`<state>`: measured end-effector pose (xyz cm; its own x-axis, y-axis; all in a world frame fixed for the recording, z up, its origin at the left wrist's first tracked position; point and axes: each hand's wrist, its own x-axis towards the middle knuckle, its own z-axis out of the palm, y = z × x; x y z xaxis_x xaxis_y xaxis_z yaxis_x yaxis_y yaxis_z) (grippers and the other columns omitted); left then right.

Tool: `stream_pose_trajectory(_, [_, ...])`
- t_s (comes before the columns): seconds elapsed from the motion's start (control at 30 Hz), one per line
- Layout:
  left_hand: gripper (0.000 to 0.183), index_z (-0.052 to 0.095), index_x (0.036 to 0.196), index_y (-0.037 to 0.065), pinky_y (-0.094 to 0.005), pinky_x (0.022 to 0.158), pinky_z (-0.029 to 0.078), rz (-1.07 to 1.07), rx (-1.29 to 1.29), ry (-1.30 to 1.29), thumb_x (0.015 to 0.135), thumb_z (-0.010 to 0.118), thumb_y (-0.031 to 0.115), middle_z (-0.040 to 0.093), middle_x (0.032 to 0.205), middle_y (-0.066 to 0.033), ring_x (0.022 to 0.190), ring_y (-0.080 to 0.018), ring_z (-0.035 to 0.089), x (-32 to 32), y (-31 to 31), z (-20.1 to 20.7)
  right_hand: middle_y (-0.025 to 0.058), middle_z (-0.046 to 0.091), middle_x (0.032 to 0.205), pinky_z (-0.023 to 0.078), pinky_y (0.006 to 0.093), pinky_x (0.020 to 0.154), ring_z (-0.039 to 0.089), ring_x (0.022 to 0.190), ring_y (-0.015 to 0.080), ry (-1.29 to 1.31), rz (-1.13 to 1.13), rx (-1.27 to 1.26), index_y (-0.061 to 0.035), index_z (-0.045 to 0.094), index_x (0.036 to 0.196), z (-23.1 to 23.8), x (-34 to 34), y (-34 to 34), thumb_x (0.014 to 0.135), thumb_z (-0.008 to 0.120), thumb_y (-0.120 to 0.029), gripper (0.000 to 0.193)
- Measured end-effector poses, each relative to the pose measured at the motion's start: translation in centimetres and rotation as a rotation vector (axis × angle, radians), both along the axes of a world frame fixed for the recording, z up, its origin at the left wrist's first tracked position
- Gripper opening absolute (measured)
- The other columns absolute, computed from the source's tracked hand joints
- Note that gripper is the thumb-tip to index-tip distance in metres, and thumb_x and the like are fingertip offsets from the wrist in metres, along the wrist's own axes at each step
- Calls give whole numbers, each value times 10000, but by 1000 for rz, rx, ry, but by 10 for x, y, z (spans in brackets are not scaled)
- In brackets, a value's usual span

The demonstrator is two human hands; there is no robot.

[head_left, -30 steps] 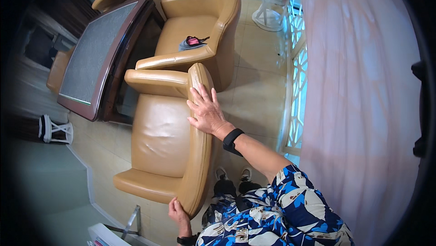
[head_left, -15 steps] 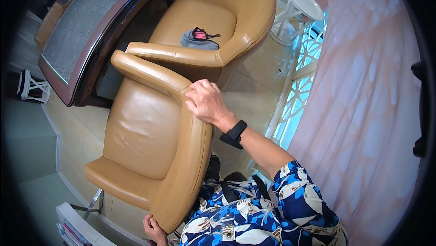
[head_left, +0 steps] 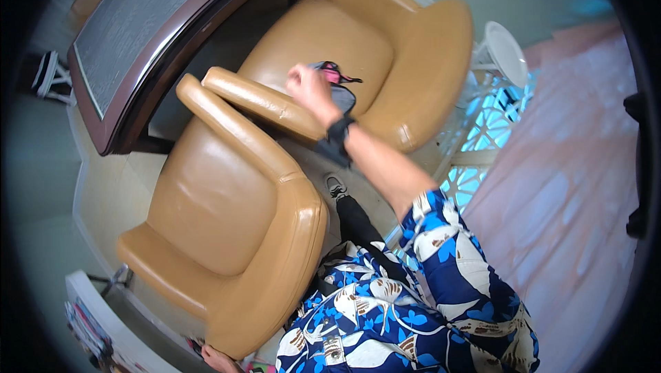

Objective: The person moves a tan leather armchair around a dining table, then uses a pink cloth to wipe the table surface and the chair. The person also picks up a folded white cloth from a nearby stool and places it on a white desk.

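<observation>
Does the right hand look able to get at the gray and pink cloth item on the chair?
Probably yes: the right hand reaches across the tan chair arm and appears right beside the cloth item. Nothing visible blocks it, though its height is unclear.

White side table, pinkish curtain.

Both armchairs, near and far, look like smooth leather or a decent faux version, with a soft sheen and a few creases on the near seat back. The cap-like item on the far seat seems to be matt cloth. Upper left, the counter has a glossy, dark wood-look edge around a dull, streaky-textured top. Curtain on the right is thin, folded fabric; the round stand is smooth and white, maybe plastic. Printed shirt: matt cloth.
</observation>
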<state>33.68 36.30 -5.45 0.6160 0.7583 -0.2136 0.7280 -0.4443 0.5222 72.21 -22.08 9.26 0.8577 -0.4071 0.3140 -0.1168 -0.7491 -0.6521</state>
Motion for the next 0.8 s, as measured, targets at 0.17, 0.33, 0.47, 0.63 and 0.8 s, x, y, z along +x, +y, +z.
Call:
stream_pose_trajectory(0.17, [587, 464, 1219, -118, -398, 931, 393, 105, 366, 97, 850, 467, 340, 524, 1186, -301, 1068, -404, 517, 0, -24, 20, 189, 635, 974, 465, 430, 833, 601, 943, 349, 406, -54, -285, -81, 588, 1083, -2, 80, -55, 738, 607, -150, 353])
stream_pose_trajectory(0.33, [524, 423, 1295, -32, -373, 1031, 280, 226, 219, 72, 878, 482, 278, 412, 1344, -202, 1231, -325, 374, 11, -25, 58, 232, 520, 1156, 419, 429, 917, 497, 1088, 370, 706, 194, -298, -36, 405, 1282, -80, 77, -116, 721, 660, -156, 627])
stream_pose_trajectory(0.47, [486, 436, 1285, -21, -371, 1040, 269, 190, 291, 55, 898, 474, 270, 422, 1331, -191, 1228, -317, 378, 14, 20, 78, 213, 450, 1274, 449, 433, 890, 489, 1133, 364, 825, 216, -535, -119, 319, 1351, -137, 35, -95, 648, 714, -121, 806])
stream_pose_trajectory(0.63, [482, 441, 1278, -5, -374, 1022, 292, 226, 367, 49, 915, 471, 310, 435, 1307, -177, 1208, -309, 399, -14, 21, 93, 195, 580, 1105, 472, 434, 839, 570, 1015, 343, 904, 219, -567, -116, 449, 1246, -197, -1, -89, 681, 661, -125, 603])
stream_pose_trajectory(0.8, [500, 439, 1288, 9, -363, 1014, 307, 255, 393, 38, 889, 487, 307, 436, 1300, -178, 1200, -295, 412, -6, 22, 91, 214, 623, 965, 475, 450, 769, 592, 905, 383, 706, 239, -217, -67, 563, 1048, -203, 20, -95, 685, 610, -228, 399])
